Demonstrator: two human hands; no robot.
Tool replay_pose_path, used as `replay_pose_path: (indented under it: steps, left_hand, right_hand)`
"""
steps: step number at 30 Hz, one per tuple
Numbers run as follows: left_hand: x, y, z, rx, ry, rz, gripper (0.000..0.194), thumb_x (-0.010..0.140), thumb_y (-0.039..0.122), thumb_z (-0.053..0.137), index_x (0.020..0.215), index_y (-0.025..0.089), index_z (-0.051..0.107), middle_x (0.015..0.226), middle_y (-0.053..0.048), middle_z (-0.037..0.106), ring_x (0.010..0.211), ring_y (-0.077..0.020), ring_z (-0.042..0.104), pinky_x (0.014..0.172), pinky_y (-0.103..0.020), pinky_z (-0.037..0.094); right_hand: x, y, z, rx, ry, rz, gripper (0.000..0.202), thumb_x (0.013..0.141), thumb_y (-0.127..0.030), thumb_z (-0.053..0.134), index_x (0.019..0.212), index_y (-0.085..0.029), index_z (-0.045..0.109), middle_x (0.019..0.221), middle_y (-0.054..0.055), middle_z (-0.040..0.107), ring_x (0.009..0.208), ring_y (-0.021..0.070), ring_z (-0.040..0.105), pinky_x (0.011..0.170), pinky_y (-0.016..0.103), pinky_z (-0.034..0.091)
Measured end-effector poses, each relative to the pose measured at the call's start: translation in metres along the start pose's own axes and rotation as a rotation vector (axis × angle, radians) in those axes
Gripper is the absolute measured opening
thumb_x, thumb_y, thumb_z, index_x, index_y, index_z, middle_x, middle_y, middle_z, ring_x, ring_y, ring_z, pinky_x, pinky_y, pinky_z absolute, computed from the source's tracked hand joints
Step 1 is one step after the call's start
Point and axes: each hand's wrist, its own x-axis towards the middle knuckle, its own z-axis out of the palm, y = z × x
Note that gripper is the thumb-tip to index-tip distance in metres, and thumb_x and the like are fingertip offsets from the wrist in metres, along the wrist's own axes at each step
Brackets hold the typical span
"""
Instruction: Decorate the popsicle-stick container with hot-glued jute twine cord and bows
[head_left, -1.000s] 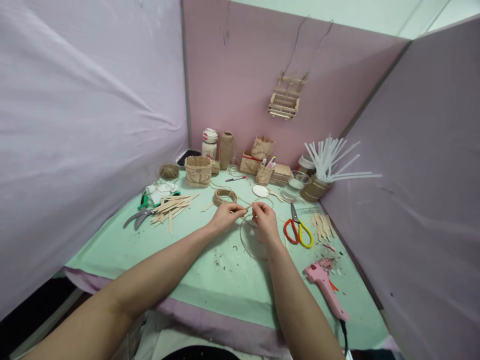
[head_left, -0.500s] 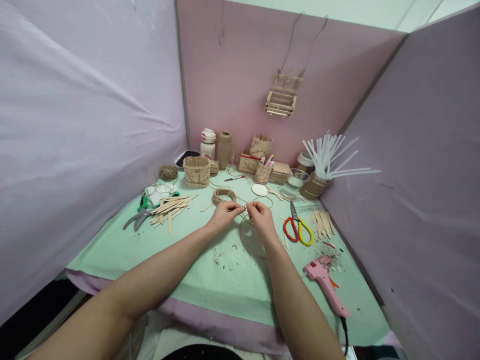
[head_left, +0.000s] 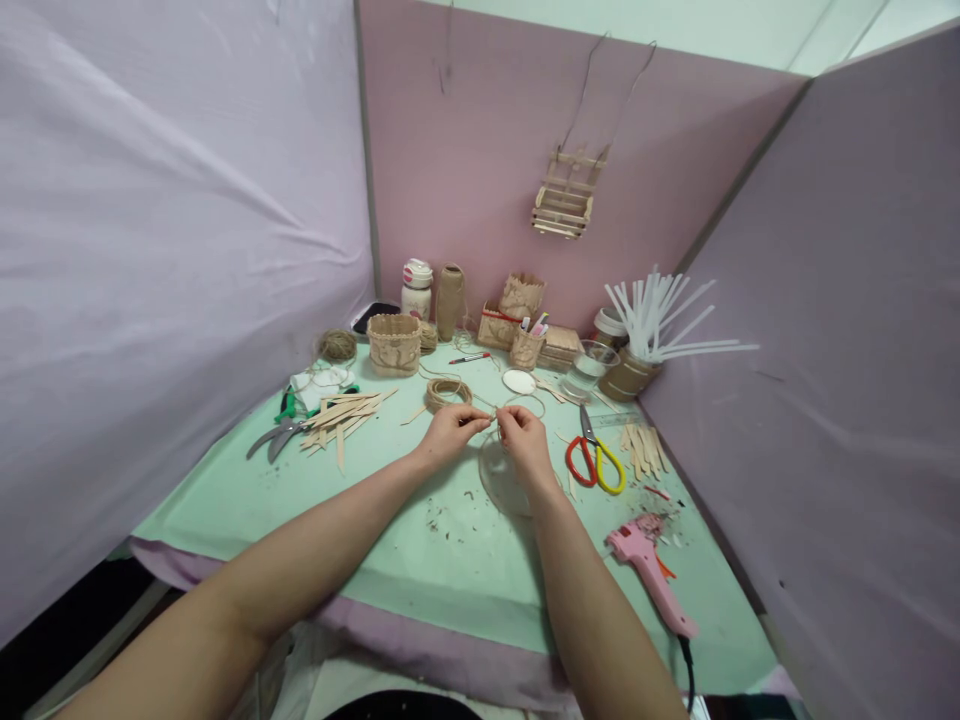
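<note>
Fingertip to fingertip over the middle of the table, my left hand [head_left: 452, 432] and my right hand [head_left: 521, 440] are both pinched on a thin twine [head_left: 493, 414]. Strands of it loop out behind the fingers, and its exact course between them is too small to follow. A coil of twine [head_left: 448, 392] lies just behind my left hand. Below my right hand a clear round disc [head_left: 504, 480] rests on the cloth, partly covered by the wrist. Scissors with one red and one yellow handle [head_left: 596, 462] lie to the right of that hand.
Pruning shears [head_left: 276, 438] and wooden strips [head_left: 341, 420] lie on the left. A pink glue gun [head_left: 652, 575] lies at the front right. Along the back stand a woven basket [head_left: 394, 345], a bottle [head_left: 416, 290], a clear bowl [head_left: 589, 370] and a pot of white glue sticks [head_left: 634, 375].
Both hands stay pinched on the twine near the same spot, with only slight finger movement. The whole view has shifted a little.
</note>
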Motion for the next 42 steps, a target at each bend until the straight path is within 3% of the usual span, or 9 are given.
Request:
replay_pose_path:
  steps: [5, 10, 14, 26, 31, 33, 35, 38, 42]
  left_hand:
    - [-0.001, 0.003, -0.001, 0.021, 0.016, 0.072, 0.018, 0.080, 0.028, 0.062, 0.079, 0.014, 0.074, 0.079, -0.006, 0.071, 0.074, -0.0173, 0.061, 0.070, -0.028, 0.044]
    - [-0.001, 0.003, -0.001, -0.017, 0.019, 0.078, 0.018, 0.080, 0.028, 0.061, 0.077, 0.014, 0.073, 0.077, -0.005, 0.070, 0.074, -0.0172, 0.060, 0.071, -0.028, 0.044]
    - [-0.001, 0.004, 0.000, -0.011, 0.003, 0.084, 0.017, 0.080, 0.026, 0.061, 0.075, 0.015, 0.073, 0.078, -0.005, 0.071, 0.075, -0.0171, 0.061, 0.072, -0.028, 0.045]
    - [-0.005, 0.010, 0.001, -0.041, -0.059, 0.128, 0.013, 0.080, 0.023, 0.064, 0.076, 0.016, 0.074, 0.078, -0.005, 0.070, 0.076, -0.0162, 0.062, 0.074, -0.028, 0.046]
    - [-0.004, 0.008, 0.000, 0.014, 0.040, 0.153, 0.014, 0.081, 0.023, 0.062, 0.076, 0.016, 0.073, 0.076, -0.004, 0.069, 0.074, -0.0160, 0.060, 0.072, -0.028, 0.045]
    - [-0.002, 0.006, -0.002, 0.059, 0.126, 0.154, 0.014, 0.082, 0.024, 0.062, 0.075, 0.017, 0.072, 0.076, -0.004, 0.069, 0.075, -0.0166, 0.060, 0.072, -0.028, 0.045]
    - [-0.001, 0.005, -0.004, 0.097, 0.178, 0.162, 0.013, 0.082, 0.023, 0.062, 0.075, 0.017, 0.071, 0.076, -0.004, 0.069, 0.076, -0.0169, 0.060, 0.073, -0.029, 0.046]
    - [-0.001, 0.004, -0.005, 0.131, 0.190, 0.173, 0.013, 0.083, 0.022, 0.062, 0.076, 0.017, 0.071, 0.076, -0.004, 0.068, 0.076, -0.0166, 0.059, 0.074, -0.029, 0.046]
    - [-0.002, 0.005, -0.004, 0.159, 0.164, 0.179, 0.014, 0.085, 0.023, 0.060, 0.080, 0.018, 0.072, 0.076, -0.004, 0.068, 0.076, -0.0162, 0.059, 0.073, -0.028, 0.045]
  right_hand:
    - [0.000, -0.004, 0.000, 0.054, -0.012, 0.073, 0.026, 0.072, -0.044, 0.063, 0.066, -0.019, 0.061, 0.057, -0.003, 0.051, 0.051, 0.0105, 0.041, 0.049, 0.026, 0.030]
    - [-0.002, -0.008, 0.000, 0.219, -0.124, 0.241, 0.033, 0.068, -0.050, 0.068, 0.074, -0.018, 0.066, 0.070, 0.001, 0.059, 0.057, 0.0107, 0.047, 0.047, 0.023, 0.031]
    - [-0.003, -0.007, 0.002, 0.288, -0.138, 0.217, 0.030, 0.060, -0.042, 0.077, 0.072, -0.020, 0.060, 0.072, -0.001, 0.060, 0.067, 0.0118, 0.054, 0.053, 0.021, 0.038]
    - [-0.003, -0.003, 0.004, 0.333, -0.091, 0.241, 0.031, 0.065, -0.044, 0.072, 0.068, -0.021, 0.053, 0.062, -0.003, 0.054, 0.055, 0.0104, 0.051, 0.050, 0.023, 0.041]
    - [-0.004, -0.005, 0.004, 0.228, -0.055, 0.220, 0.023, 0.074, -0.043, 0.062, 0.073, -0.021, 0.055, 0.066, 0.002, 0.060, 0.061, 0.0157, 0.055, 0.053, 0.027, 0.043]
    - [-0.006, -0.006, 0.005, 0.132, 0.014, 0.117, 0.017, 0.077, -0.037, 0.059, 0.077, -0.021, 0.055, 0.074, 0.003, 0.061, 0.068, 0.0165, 0.055, 0.059, 0.028, 0.044]
    - [-0.010, -0.008, 0.005, -0.057, 0.065, -0.114, 0.010, 0.078, -0.031, 0.058, 0.081, -0.022, 0.056, 0.082, 0.003, 0.060, 0.076, 0.0169, 0.054, 0.065, 0.029, 0.044]
    - [-0.016, -0.010, 0.007, -0.350, 0.028, -0.459, 0.011, 0.081, -0.025, 0.054, 0.090, -0.021, 0.058, 0.094, 0.006, 0.057, 0.082, 0.0179, 0.054, 0.067, 0.029, 0.045]
    - [-0.019, -0.011, 0.007, -0.436, -0.044, -0.531, 0.013, 0.087, -0.028, 0.050, 0.090, -0.021, 0.061, 0.095, 0.007, 0.057, 0.084, 0.0186, 0.055, 0.068, 0.029, 0.045]
